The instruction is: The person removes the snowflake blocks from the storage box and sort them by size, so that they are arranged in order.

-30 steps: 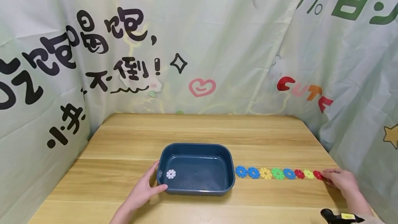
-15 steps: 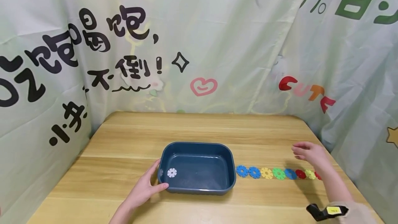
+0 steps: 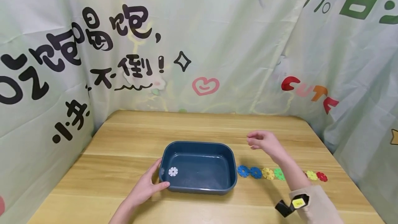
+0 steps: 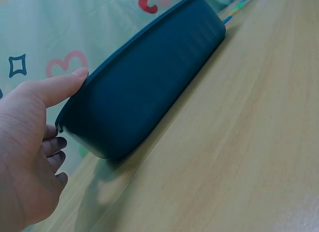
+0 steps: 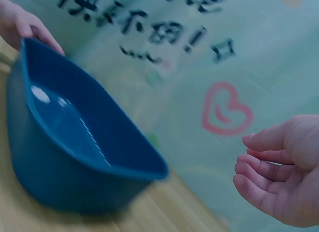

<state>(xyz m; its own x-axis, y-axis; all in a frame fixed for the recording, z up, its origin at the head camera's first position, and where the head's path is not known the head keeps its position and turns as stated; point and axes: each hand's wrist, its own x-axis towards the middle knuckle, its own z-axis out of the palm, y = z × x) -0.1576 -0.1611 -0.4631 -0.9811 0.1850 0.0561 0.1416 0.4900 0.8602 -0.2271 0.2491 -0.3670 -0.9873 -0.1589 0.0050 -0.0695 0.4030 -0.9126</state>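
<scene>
A dark blue rectangular plastic basin [image 3: 205, 174] stands on the table, with one white notched flower disc [image 3: 173, 171] lying inside near its left end. My left hand [image 3: 144, 186] holds the basin's left end, thumb on the rim and fingers round the outer side, as the left wrist view shows. Raised above the table beyond the basin's right end, my right hand [image 3: 265, 143] has loosely bent fingers; nothing shows between them in the right wrist view [image 5: 279, 172]. From the basin's right side runs a row of flower discs, from a blue disc [image 3: 243, 171] to a red disc [image 3: 322, 176]; my right forearm hides part of it.
The wooden table [image 3: 130, 137] is enclosed at the back and sides by a pale printed curtain [image 3: 230, 44]. A black device with a yellow label [image 3: 299, 203] is strapped at my right wrist, over a beige sleeve [image 3: 317, 205].
My right hand has lifted from the red disc at the row's far right end and swung left through the air towards the basin. The left hand keeps its hold on the basin.
</scene>
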